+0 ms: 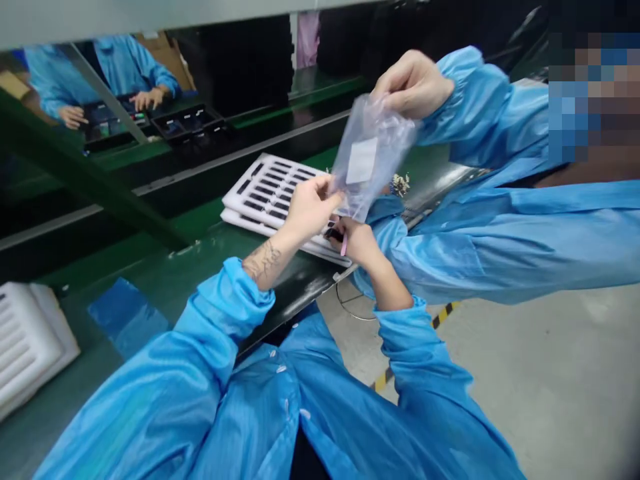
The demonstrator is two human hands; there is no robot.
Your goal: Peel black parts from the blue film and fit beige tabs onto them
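Observation:
A clear plastic bag (383, 143) with a white label (362, 160) hangs over the right end of a white slotted foam tray (265, 190). A co-worker's hand (415, 83) grips the bag's top. My left hand (311, 205) is closed in a pinch at the bag's lower left edge, above the tray. Just below the bag, my right hand (359, 241) has its fingers curled together by a small pink strip (344, 245) and a dark piece; what exactly it holds is hidden. Dark narrow parts lie in the tray's slots, and a second tray sits underneath.
More white slotted trays (35, 340) and a blue film sheet (127, 317) lie on the green bench at left. The co-worker's blue sleeve (495, 123) reaches in from the right. A green post (100, 180) slants across the left. Across the bench, another person handles black trays (187, 123).

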